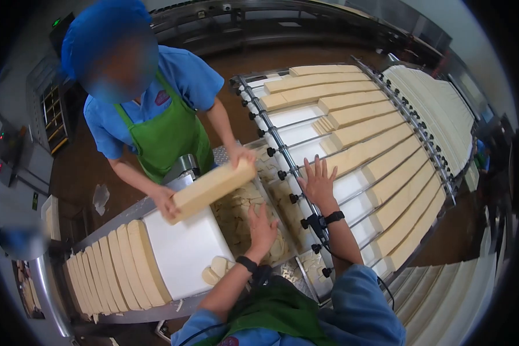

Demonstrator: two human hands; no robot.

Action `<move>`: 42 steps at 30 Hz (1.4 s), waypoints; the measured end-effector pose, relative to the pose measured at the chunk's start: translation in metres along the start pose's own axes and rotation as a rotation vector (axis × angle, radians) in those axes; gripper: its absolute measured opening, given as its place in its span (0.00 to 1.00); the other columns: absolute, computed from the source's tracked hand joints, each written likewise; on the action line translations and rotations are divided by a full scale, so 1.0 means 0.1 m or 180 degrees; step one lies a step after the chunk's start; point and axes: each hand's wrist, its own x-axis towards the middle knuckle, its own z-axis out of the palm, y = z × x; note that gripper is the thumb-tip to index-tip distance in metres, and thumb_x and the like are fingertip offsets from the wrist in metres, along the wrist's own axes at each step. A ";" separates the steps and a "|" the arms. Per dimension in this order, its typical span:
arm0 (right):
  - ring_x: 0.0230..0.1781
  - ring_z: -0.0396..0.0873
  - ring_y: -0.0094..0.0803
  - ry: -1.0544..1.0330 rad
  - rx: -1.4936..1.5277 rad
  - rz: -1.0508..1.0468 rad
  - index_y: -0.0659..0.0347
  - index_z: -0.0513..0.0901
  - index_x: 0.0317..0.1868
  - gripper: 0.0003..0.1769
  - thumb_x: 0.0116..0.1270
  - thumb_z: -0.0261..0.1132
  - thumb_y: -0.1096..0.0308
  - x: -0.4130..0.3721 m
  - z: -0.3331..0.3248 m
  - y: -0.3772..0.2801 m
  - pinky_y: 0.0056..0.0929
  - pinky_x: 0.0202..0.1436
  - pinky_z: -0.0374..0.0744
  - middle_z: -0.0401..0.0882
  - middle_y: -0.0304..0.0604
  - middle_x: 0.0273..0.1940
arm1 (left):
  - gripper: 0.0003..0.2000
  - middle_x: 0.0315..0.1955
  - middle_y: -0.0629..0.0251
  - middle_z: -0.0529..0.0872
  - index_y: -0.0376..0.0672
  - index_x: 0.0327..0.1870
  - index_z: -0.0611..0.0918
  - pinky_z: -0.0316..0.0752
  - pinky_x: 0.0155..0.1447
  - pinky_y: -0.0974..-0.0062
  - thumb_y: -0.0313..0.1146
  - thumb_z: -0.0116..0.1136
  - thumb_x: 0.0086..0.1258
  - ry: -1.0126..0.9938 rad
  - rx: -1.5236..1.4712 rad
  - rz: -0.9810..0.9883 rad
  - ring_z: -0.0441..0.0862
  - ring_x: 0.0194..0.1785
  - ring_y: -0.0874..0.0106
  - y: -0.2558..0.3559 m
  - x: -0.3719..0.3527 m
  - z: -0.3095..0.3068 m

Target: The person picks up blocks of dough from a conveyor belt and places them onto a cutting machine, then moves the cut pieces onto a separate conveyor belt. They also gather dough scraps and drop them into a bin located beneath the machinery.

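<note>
My left hand [262, 230] is raised with its fingers apart and holds nothing. In this view it overlaps the right edge of a metal bin of dough scraps [236, 210]. My right hand [319, 183] has its fingers spread over the white belt [294, 138], the fingertips close to the near end of a long pale dough strip [357, 155]. Several such strips lie side by side on the belt, parted by thin metal rods. Across from me a co-worker in a green apron holds a long dough block [216, 189] in both hands above the bin and a white board.
At left, a row of dough slabs [118, 265] stands beside the white board [181, 245]. Small dough pieces [218, 270] lie at the board's corner. A rail with black knobs [279, 144] borders the belt. Ridged white trays [438, 288] stand at lower right.
</note>
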 end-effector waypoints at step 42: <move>0.59 0.73 0.43 0.4434 0.0446 0.5366 0.66 0.71 0.63 0.24 0.72 0.54 0.60 -8.97 -4.83 1.83 0.41 0.64 0.72 0.74 0.49 0.57 | 0.17 0.51 0.60 0.78 0.40 0.58 0.78 0.78 0.53 0.75 0.26 0.62 0.69 -0.4505 -0.2001 0.2022 0.79 0.54 0.69 2.40 -2.66 0.96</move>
